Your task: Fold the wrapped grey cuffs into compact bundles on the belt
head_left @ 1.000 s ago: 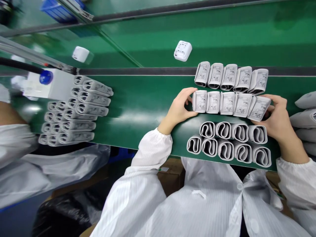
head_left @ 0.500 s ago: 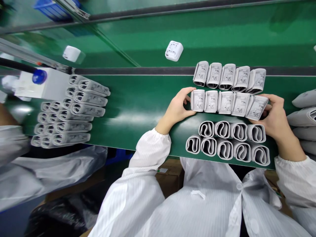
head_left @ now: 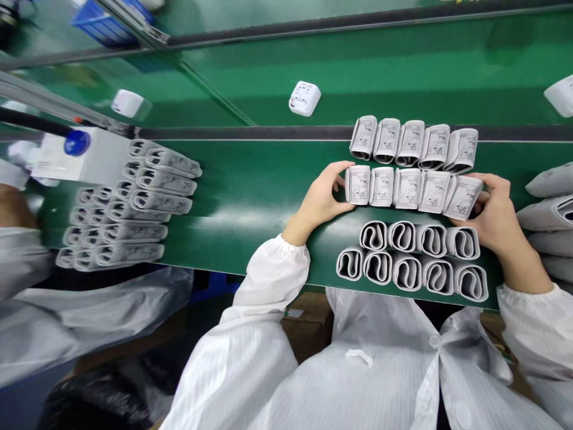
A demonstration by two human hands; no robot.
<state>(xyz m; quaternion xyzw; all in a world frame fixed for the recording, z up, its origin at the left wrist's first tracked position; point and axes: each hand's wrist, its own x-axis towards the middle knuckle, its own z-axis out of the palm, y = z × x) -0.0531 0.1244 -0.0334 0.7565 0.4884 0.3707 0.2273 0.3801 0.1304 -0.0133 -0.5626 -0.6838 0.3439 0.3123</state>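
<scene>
A row of several rolled grey cuffs with printed drawings is squeezed end to end between my two hands. My left hand has thumb and fingers closed on the row's left end. At the other end, my right hand grips the tilted last roll, its fingertips partly hidden behind it. Just beyond lies a second printed row of rolled cuffs, on the far side of the green bench. Nearer my body, two rows of rolled cuffs stand with their spiral ends facing me.
Stacked rolled cuffs and a white box stand at the left, near a co-worker's sleeve. More grey rolls lie at the right edge. White devices sit on the green belt behind a dark rail.
On the belt, the white device has shifted left, and another shows more fully at the right edge. My hands keep their hold on the row, hardly moved.
</scene>
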